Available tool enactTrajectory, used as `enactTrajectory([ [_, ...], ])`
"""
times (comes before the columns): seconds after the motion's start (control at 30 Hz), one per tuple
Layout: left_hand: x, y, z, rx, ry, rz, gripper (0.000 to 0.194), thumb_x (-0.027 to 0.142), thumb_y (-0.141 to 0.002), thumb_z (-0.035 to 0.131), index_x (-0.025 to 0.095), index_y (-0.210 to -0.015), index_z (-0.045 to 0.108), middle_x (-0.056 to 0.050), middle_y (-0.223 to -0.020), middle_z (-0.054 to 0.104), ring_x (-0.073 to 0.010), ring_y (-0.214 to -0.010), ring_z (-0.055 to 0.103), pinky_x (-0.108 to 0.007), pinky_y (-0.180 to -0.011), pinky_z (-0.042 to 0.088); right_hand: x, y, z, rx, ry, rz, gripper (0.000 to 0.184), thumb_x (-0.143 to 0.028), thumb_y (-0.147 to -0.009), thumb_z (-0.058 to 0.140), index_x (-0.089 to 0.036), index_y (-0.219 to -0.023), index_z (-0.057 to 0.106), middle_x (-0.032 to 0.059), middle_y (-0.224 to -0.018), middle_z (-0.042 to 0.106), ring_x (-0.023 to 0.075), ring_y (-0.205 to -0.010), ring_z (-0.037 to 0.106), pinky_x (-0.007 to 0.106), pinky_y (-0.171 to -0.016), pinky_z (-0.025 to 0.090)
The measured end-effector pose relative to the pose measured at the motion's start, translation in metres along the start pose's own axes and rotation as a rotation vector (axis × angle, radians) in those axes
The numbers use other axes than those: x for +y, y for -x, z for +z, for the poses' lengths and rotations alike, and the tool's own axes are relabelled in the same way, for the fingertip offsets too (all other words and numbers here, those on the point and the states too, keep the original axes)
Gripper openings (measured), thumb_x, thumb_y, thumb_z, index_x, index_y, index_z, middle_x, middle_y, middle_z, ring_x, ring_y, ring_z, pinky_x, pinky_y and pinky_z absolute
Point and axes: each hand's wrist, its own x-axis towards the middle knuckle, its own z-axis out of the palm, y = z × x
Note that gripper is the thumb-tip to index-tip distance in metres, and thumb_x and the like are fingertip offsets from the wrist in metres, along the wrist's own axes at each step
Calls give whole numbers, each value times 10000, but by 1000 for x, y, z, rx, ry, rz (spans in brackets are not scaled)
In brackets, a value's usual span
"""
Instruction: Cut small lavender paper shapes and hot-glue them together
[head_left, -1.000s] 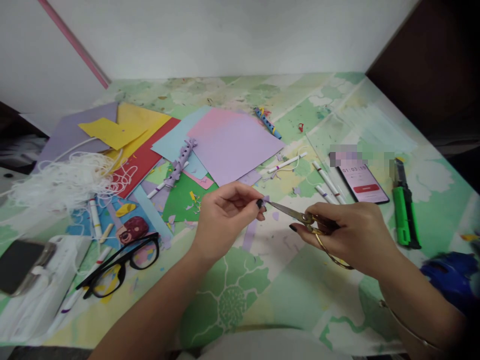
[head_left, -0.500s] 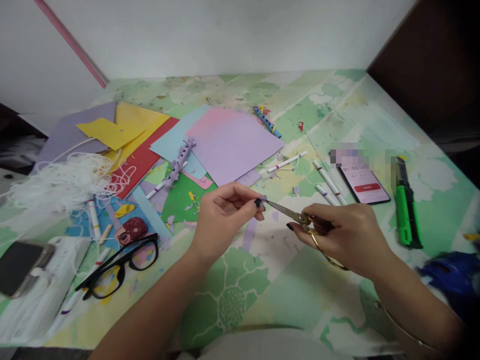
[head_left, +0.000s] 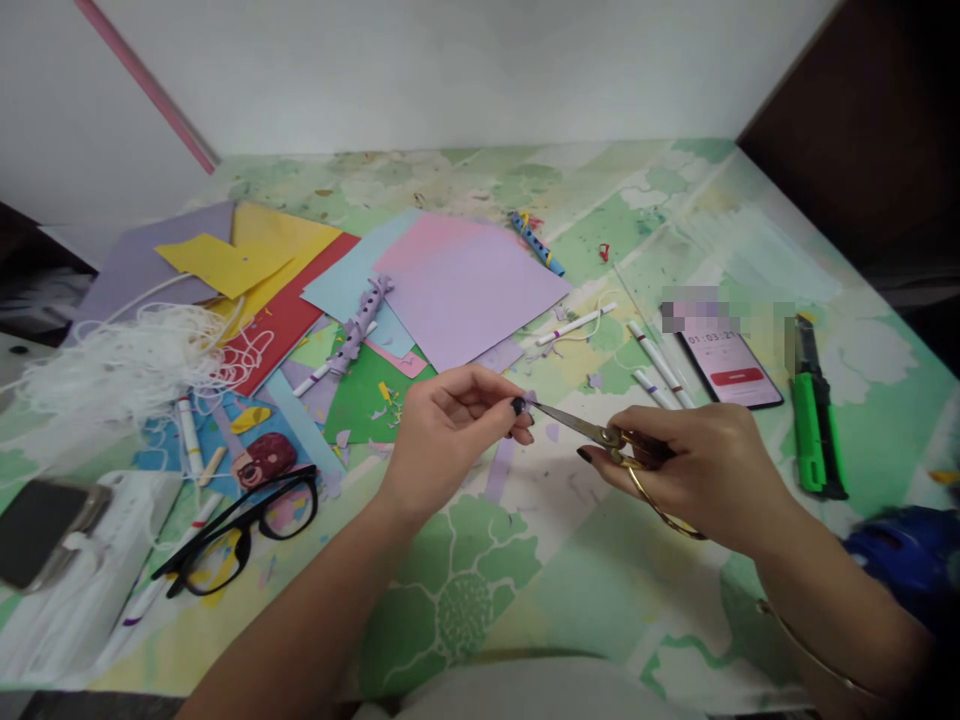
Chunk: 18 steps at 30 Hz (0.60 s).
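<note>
Between the thumb and fingers of my left hand is pinched a small piece of purple paper. My right hand grips a pair of gold-handled scissors, with the tips pointing left and touching the purple piece. The blades look almost closed. Small purple scraps and a purple strip lie on the table under my hands. Beyond my left hand, a large light purple sheet rests on other coloured sheets, with a rolled purple paper tube beside it.
Black glasses, a tangle of white string and a white power strip lie at left. Toward the right are markers, a phone, a green box cutter and a blue object. A blue paper tube lies farther back.
Almost nothing differs. Both hands keep their grips on the scissors and the purple paper, and the whole view has shifted very slightly.
</note>
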Motion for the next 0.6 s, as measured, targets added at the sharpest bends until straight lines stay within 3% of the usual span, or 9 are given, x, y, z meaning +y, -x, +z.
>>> enactTrajectory([
  [0.33, 1, 2, 4, 29, -49, -65, 86, 89, -817, 626, 150, -758, 643, 2, -614, 715, -117, -563, 689, -209, -568, 529, -7, 3, 10, 38, -63, 55, 217, -270, -771, 677, -165, -600, 593, -72, -434, 432, 36, -386, 361, 168, -410, 281],
  [0.6, -5, 5, 7, 1, 57, -71, 22, 145, -836, 628, 147, -815, 634, -15, -659, 718, -142, -608, 689, -267, -636, 526, -14, 7, 18, 73, -96, 135, 260, -281, -775, 657, -175, -562, 550, -73, -421, 414, 38, -379, 337, 173, -398, 273],
])
